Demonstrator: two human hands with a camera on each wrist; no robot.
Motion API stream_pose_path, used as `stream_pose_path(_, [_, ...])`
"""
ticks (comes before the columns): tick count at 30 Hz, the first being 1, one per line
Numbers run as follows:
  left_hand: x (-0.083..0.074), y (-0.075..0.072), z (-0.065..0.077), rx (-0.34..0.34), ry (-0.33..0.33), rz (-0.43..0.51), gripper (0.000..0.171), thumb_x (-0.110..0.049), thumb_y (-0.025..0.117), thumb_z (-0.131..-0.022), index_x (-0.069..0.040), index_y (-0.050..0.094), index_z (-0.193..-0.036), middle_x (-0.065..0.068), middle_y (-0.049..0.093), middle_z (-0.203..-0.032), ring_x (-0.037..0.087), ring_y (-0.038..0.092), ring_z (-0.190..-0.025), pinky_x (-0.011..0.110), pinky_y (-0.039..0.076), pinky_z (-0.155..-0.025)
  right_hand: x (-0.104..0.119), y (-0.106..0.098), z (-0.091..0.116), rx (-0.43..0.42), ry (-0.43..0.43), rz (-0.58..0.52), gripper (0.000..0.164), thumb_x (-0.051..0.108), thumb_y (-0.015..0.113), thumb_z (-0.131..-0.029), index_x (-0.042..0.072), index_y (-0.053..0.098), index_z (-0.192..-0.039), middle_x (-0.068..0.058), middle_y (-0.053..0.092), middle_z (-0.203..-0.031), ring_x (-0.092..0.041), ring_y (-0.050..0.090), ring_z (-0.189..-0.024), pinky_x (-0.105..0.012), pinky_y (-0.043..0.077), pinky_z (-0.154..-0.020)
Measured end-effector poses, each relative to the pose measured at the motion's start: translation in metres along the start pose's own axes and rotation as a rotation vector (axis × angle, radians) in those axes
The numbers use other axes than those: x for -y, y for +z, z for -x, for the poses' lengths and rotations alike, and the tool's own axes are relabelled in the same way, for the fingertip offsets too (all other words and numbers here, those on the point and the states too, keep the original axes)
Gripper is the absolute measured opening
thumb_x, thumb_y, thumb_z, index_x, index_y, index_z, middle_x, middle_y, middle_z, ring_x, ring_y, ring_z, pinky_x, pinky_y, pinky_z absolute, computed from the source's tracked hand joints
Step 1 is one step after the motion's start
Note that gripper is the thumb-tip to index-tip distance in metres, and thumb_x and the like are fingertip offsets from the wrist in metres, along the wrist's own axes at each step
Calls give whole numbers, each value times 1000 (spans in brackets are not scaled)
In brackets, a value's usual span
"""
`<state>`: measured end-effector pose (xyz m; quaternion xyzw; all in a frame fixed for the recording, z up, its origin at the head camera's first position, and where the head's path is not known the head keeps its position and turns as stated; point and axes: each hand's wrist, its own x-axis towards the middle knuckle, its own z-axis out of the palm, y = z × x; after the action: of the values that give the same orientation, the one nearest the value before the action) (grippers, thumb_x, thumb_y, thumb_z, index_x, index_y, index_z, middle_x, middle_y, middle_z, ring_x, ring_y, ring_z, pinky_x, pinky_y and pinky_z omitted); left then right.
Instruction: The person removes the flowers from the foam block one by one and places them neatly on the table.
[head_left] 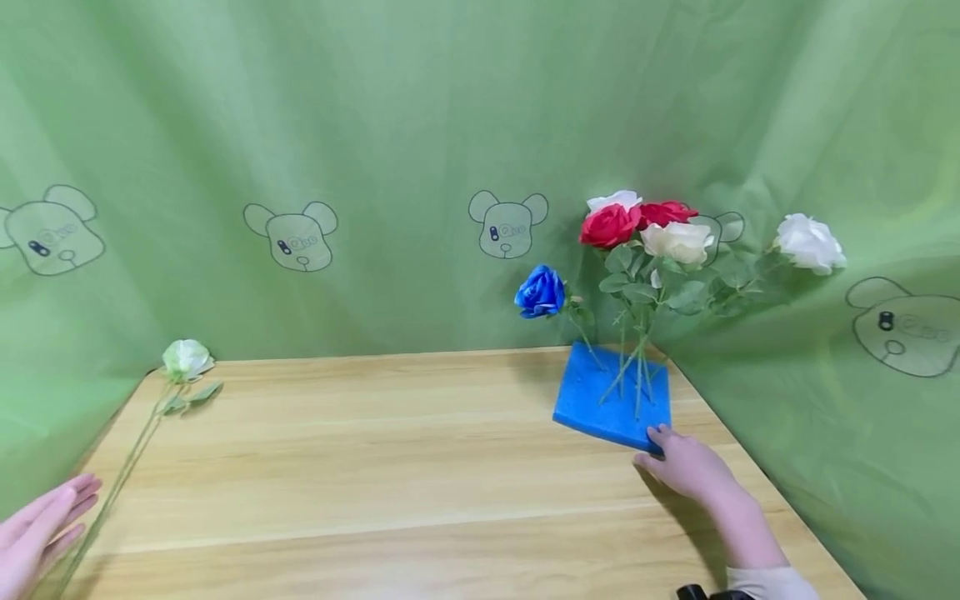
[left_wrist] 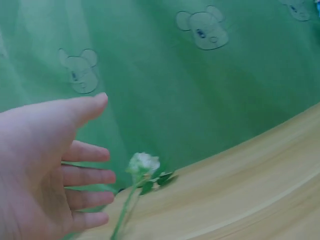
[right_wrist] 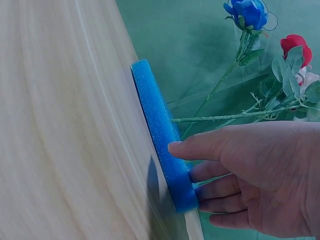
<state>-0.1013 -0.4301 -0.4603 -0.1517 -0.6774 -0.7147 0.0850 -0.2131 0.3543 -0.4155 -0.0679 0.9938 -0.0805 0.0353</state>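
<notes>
One blue foam block (head_left: 576, 398) is lying on the wooden surface (head_left: 375, 450), and six artificial roses are standing in it. One blue rose (head_left: 540, 292) is leaning out to the block's left. Two red roses (head_left: 610, 226), one cream rose (head_left: 678, 242) and one white rose (head_left: 615, 199) are clustering above the block, while a second white rose (head_left: 812, 243) is reaching out to its right. The right hand (head_left: 693, 468) is pinching the block's near right corner, its thumb resting against the near side.

Well to the block's left, a seventh, green-and-white rose (head_left: 186, 360) is lying with its long stem running toward the person. The left hand (head_left: 36, 533) is holding nothing, its fingers extending beside that stem; whether they are touching it, one cannot tell. Behind the block, a green curtain (head_left: 405, 125) is hanging, showing five bear-head outlines (head_left: 300, 242).
</notes>
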Motion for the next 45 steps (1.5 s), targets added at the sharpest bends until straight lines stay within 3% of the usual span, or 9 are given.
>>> stream_pose_path(4, [-6, 21, -4, 1, 24, -15, 56, 0, 17, -105, -33, 54, -130, -24, 60, -126, -17, 54, -110, -1, 46, -81, 1, 5, -1, -5, -12, 6, 63, 38, 61, -94, -10, 50, -134, -40, 41, -139, -60, 47, -118, -68, 44, -96])
stream_pose_path(10, [-6, 40, -14, 102, 15, -74, 54, -4, 12, -107, -36, 43, -137, -28, 52, -134, -19, 48, -118, -1, 44, -87, 7, 4, 2, 2, -7, -14, 62, 36, 61, -94, -10, 50, -134, -40, 41, -139, -60, 47, -119, -68, 44, -97])
stream_pose_path(17, [-10, 83, -36, 293, 34, 332, 59, -8, -2, -105, -21, 38, -147, -8, 50, -147, -1, 48, -132, 10, 44, -102, 8, -4, 2, 7, 0, -27, 63, 36, 59, -95, -11, 49, -134, -40, 40, -139, -60, 46, -119, -68, 44, -97])
stream_pose_path(20, [-10, 101, -43, 317, 10, 391, 57, -12, -1, -106, -21, 37, -149, -7, 49, -148, 1, 47, -133, 13, 43, -105, 7, -5, 2, -1, -1, -25, 62, 36, 59, -95, -11, 49, -135, -40, 40, -140, -60, 46, -119, -68, 44, -97])
stream_pose_path(27, [-4, 139, -55, 297, -35, 287, 50, -14, 7, -108, -24, 29, -151, -11, 50, -146, 0, 49, -131, 14, 44, -105, 3, -8, 6, -1, 7, -11, 63, 37, 60, -94, -11, 49, -134, -41, 41, -139, -61, 47, -117, -68, 44, -95])
stream_pose_path(33, [4, 163, -67, 294, -81, 211, 49, -17, 12, -109, 5, 4, -152, -14, 53, -142, 0, 51, -129, 16, 45, -104, 2, -8, 6, -2, 14, -11, 63, 37, 59, -95, -11, 49, -135, -40, 40, -139, -61, 47, -117, -68, 44, -96])
stream_pose_path(39, [13, 186, -85, 308, -116, 162, 54, -22, 15, -109, 13, 0, -147, -18, 54, -139, 0, 52, -128, 16, 44, -104, 3, -9, 5, -10, 2, -5, 62, 36, 60, -95, -10, 50, -134, -40, 41, -139, -60, 48, -117, -67, 45, -95])
stream_pose_path(42, [17, 198, -95, 317, -126, 121, 55, -24, 17, -109, 13, 3, -148, -13, 52, -142, 0, 52, -128, 17, 44, -105, 2, -7, 4, -13, -4, -4, 62, 36, 60, -94, -10, 50, -134, -41, 42, -138, -60, 48, -117, -67, 45, -95])
stream_pose_path(45, [20, 212, -105, 316, -144, 76, 57, -27, 19, -109, 11, 7, -150, 8, 41, -151, 0, 52, -127, 18, 44, -105, 2, -5, 4, -11, -3, -6, 62, 36, 60, -94, -10, 50, -134, -40, 41, -139, -60, 48, -118, -67, 45, -96])
